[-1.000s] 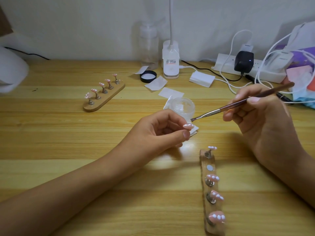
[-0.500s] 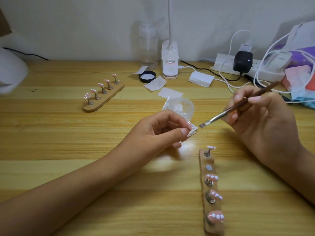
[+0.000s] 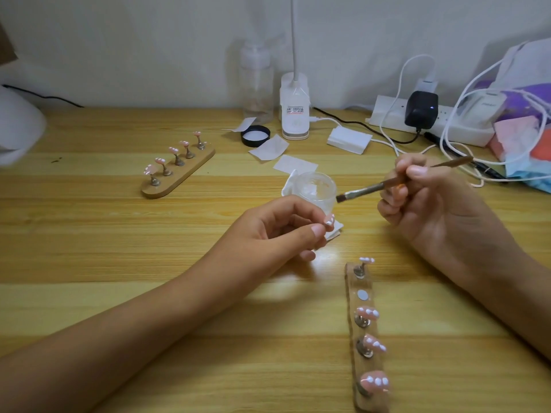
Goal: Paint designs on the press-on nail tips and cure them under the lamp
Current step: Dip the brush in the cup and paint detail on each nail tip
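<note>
My left hand (image 3: 280, 231) pinches a pink nail tip (image 3: 329, 219) with white dots between thumb and fingers. My right hand (image 3: 429, 204) grips a thin brown brush (image 3: 387, 184); its flat bristles point left, beside a small clear jar (image 3: 314, 190). A wooden holder (image 3: 365, 335) at the near right carries several dotted pink tips on metal stands, with one bare magnet spot. A second wooden holder (image 3: 179, 171) with several tips lies at the far left.
A white desk lamp base (image 3: 294, 114), a clear bottle (image 3: 256, 84), a black lid (image 3: 255, 135), paper wipes (image 3: 269, 149) and a white pad (image 3: 348, 140) stand at the back. A power strip (image 3: 396, 114) with cables and a bag (image 3: 524, 114) fill the right.
My right hand has drawn the brush away from the nail tip, up and to the right, beside the jar. My left hand still holds the tip in place.
</note>
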Tool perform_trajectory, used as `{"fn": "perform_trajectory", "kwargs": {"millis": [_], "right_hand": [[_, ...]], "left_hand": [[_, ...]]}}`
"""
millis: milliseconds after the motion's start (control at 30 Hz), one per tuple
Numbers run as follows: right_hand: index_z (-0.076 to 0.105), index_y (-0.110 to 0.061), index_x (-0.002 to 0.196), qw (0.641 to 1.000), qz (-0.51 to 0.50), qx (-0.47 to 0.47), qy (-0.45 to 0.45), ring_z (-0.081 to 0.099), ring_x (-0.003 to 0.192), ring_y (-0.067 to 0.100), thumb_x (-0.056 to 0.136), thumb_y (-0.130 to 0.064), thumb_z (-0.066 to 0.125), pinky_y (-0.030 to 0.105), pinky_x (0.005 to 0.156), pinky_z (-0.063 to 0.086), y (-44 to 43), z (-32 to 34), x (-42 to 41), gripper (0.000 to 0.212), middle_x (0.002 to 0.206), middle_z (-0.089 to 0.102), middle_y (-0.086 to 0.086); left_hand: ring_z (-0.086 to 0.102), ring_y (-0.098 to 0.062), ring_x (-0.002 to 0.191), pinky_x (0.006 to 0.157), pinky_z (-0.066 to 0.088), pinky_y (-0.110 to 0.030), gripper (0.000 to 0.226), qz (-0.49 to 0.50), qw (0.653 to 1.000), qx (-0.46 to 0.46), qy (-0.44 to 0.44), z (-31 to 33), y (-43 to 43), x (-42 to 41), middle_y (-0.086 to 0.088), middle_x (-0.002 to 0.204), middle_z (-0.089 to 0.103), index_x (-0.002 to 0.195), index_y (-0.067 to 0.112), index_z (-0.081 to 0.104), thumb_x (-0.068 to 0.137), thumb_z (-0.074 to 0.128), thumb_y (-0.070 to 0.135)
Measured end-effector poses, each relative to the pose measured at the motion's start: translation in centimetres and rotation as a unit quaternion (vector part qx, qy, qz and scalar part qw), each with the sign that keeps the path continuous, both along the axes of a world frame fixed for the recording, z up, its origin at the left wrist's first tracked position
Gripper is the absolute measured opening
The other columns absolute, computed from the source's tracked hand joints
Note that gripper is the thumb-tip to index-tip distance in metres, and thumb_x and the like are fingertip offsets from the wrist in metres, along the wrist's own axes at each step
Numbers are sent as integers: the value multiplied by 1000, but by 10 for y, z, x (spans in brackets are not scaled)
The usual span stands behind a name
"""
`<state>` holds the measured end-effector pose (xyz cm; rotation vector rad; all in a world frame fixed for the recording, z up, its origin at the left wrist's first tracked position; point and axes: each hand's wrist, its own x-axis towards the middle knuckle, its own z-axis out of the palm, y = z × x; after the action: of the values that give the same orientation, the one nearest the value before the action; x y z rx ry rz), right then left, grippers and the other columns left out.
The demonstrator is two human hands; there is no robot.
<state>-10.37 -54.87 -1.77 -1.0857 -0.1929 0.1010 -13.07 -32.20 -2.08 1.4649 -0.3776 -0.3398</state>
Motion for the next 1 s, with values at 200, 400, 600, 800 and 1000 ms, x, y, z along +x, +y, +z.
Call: {"fn": "perform_trajectory", "kwargs": {"millis": [200, 400, 600, 800, 1000], "right_hand": [[47, -18, 83, 998, -35, -33, -34, 43, 54, 7, 83, -10, 47, 18, 55, 41, -1, -3, 2, 8, 57, 48, -7], [48, -18, 80, 996, -26, -54, -60, 45, 55, 9, 81, -10, 52, 19, 55, 44, 0, -3, 0, 9, 57, 50, -5], [52, -19, 79, 994, -11, -75, -73, 49, 57, 8, 83, -7, 52, 18, 59, 46, 1, -4, -3, 13, 62, 52, -4], [53, -20, 83, 989, -71, -79, -104, 52, 63, 7, 80, -13, 62, 17, 65, 47, -1, -3, -5, 12, 68, 57, -7], [68, -21, 84, 996, -60, -25, -55, 54, 69, 5, 86, -10, 56, 17, 67, 49, -1, 1, -2, 16, 71, 57, -6]], "left_hand": [[66, -5, 74, 72, 52, -18, 7, -15, 1000, -9, -2, 0, 0, -2, 0, 82, 72, 88, 14, 67, 88, 61, 11], [63, -1, 68, 69, 49, -15, 8, -24, 1000, 8, -16, 0, 1, -1, 6, 78, 69, 89, 13, 68, 88, 61, 10], [62, 0, 66, 69, 49, -14, 8, -22, 999, 19, -19, 0, 1, -1, 8, 74, 69, 87, 16, 67, 88, 61, 11], [63, -1, 67, 66, 49, -14, 6, -20, 1000, 11, -14, 1, 0, -1, 8, 75, 70, 85, 17, 68, 88, 66, 12], [61, 0, 65, 65, 48, -13, 5, -14, 1000, 23, -15, 2, 0, -2, 9, 72, 69, 83, 17, 69, 84, 65, 13]]}}
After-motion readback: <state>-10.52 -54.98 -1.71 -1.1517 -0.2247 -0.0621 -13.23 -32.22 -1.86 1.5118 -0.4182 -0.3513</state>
